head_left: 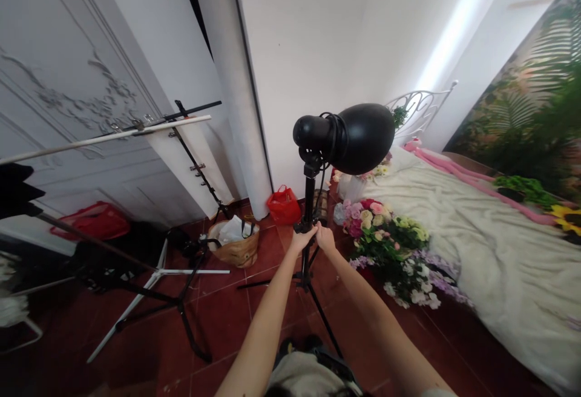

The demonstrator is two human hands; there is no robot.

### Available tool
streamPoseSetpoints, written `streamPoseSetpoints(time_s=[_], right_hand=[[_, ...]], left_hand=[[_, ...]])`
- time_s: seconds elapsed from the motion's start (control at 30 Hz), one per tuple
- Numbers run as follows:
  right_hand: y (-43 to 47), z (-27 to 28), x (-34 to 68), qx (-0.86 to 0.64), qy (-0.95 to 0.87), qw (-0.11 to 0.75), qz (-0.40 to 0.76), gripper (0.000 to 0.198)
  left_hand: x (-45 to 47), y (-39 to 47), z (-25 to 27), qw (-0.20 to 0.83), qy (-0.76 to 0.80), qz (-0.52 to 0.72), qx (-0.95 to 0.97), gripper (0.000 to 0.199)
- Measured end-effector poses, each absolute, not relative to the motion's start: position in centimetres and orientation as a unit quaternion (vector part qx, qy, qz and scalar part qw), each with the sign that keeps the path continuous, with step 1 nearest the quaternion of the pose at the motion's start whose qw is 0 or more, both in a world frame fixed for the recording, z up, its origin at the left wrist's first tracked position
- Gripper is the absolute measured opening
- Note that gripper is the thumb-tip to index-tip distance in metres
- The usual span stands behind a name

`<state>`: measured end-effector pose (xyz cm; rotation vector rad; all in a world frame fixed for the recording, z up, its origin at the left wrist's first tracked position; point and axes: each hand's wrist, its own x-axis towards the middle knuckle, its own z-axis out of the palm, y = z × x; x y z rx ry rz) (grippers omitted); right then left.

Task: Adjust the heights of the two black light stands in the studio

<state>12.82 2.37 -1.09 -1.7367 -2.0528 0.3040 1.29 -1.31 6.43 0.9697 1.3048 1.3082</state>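
A black studio lamp with a wide round reflector tops a black light stand directly in front of me. Its cable is looped around the lamp's neck. My left hand is closed on the stand's collar from the left. From the right, my right hand grips the same collar, fingers bent and partly hidden behind it. Both hands meet at about the middle of the stand, and its tripod legs spread on the floor below them.
Bunches of artificial flowers lie beside a bed with a cream cover on the right. A red bag and a woven basket stand on the tiles. More stands with a white leg spread out at left.
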Motion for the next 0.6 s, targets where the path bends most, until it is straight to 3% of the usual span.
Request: streamPoseSetpoints(time_s=[0.17, 0.27, 0.47, 0.6], right_hand=[[2.3, 0.4, 12.9, -0.637, -0.749, 0.14, 0.117, 0.038], [2.2, 1.4, 12.9, -0.646, -0.735, 0.144, 0.15, 0.035], [1.6, 2.3, 12.7, -0.628, -0.677, 0.25, 0.291, 0.052], [-0.8, 0.3, 12.2, -0.626, -0.532, 0.366, 0.437, 0.066]], left_hand=[[1.4, -1.1, 6.3, 0.5, 0.52, 0.543, 0.429, 0.03], [1.4, -1.1, 6.5, 0.502, 0.505, 0.552, 0.433, 0.029], [1.1, -1.6, 6.8, 0.502, 0.497, 0.552, 0.443, 0.028], [0.9, -1.8, 7.0, 0.499, 0.504, 0.542, 0.451, 0.028]])
